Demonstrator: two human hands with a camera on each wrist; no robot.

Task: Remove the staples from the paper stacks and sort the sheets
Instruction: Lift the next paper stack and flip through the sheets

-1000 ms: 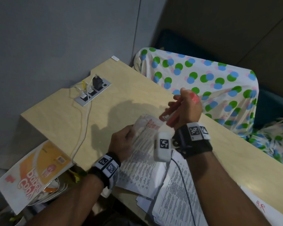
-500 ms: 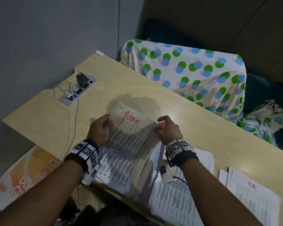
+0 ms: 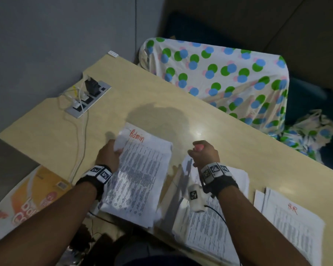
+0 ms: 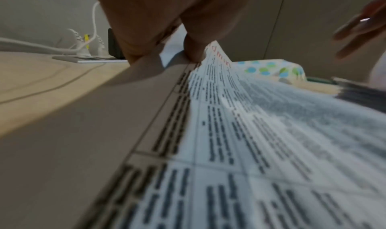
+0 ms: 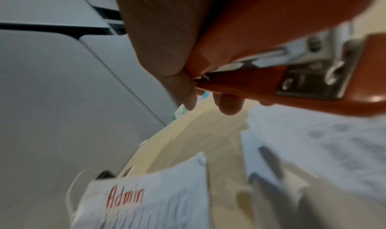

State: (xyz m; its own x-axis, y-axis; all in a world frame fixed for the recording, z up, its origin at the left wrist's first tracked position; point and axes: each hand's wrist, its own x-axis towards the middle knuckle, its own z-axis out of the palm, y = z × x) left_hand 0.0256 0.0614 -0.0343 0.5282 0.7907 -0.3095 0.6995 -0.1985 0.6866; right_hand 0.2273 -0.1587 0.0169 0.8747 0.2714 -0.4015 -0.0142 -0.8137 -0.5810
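Left hand [image 3: 109, 157] pinched the far left corner of my Admin stack [image 3: 140, 177], lifted at that corner over the desk [image 3: 46, 121] | right hand [image 3: 204, 153] was wrapped round the red stapler [image 5: 292, 77], beside that stack | HR sheets [image 3: 292, 219] lay at my right.

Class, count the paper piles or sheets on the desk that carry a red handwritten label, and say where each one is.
2. The Admin stack lies toward the desk's left, its corner gripped by the left hand. The HR stack lies at the right edge. Other labels may be covered.
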